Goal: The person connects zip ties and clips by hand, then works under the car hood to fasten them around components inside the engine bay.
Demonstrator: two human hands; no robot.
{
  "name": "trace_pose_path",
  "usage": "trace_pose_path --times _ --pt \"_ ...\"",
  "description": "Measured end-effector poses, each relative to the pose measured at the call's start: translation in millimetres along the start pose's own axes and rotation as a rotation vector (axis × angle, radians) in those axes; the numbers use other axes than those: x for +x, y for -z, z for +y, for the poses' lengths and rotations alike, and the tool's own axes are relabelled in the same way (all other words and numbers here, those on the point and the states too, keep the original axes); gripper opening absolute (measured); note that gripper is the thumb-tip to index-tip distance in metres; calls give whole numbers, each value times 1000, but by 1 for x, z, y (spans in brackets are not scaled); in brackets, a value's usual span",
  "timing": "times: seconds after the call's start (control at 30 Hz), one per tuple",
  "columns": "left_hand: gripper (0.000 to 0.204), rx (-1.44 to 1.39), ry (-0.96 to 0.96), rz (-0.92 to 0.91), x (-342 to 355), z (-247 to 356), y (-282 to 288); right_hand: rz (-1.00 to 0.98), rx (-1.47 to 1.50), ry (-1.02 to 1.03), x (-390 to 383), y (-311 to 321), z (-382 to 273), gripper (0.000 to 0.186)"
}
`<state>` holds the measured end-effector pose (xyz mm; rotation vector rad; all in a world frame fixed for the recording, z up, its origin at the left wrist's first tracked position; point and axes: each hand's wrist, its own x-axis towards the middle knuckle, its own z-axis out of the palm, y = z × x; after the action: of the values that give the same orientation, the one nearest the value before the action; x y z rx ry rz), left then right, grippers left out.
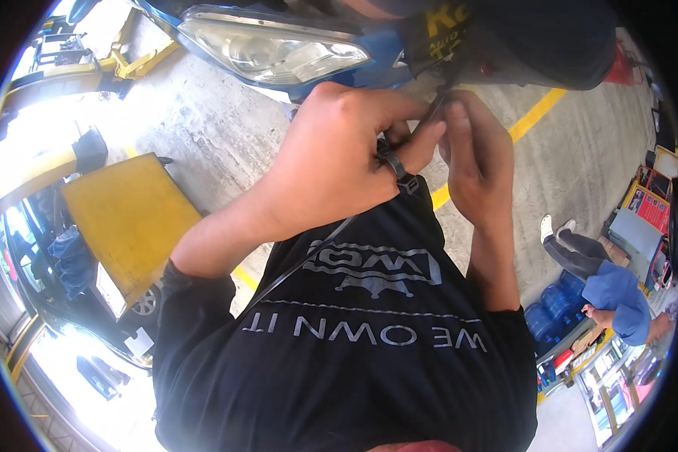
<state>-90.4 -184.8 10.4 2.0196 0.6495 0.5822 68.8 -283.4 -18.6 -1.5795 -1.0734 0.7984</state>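
Observation:
My left hand (339, 151) is closed in front of my chest, fingers curled round black cable ties (407, 183); a square tie head sticks out below the fingers. A thin dark strip (301, 264) trails from under that hand across my black shirt. Close beside it, my right hand (478, 154) is pinched, its thumb and fingertips meeting those of the left at a narrow black piece (437, 104). This piece looks like part of a cable tie, though the fingers cover most of it. Just beyond my hands is a blue car's headlight (279, 53).
Another person in dark clothing (520, 45) is close by at the top right. A yellow panel (132, 218) stands at left near a dark car. Yellow lines (536, 113) cross the concrete floor. At right are a person in blue (614, 294) and blue water jugs (542, 320).

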Motion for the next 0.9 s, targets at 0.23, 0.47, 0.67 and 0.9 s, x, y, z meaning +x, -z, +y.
trace_pose_path --times 0.23,0.47,0.67,0.9 --pt "21 -33 -272 9 23 -37 1 3 213 -22 -5 13 -4 15" --pt "31 -24 -297 -49 22 -53 4 -84 83 -135 -11 23 -17 15" --pt "29 -101 -216 -44 12 -51 10 -160 72 -171 -17 27 -30 16" --pt "14 -88 -100 61 4 -51 37 -205 54 -111 -12 29 -27 17"
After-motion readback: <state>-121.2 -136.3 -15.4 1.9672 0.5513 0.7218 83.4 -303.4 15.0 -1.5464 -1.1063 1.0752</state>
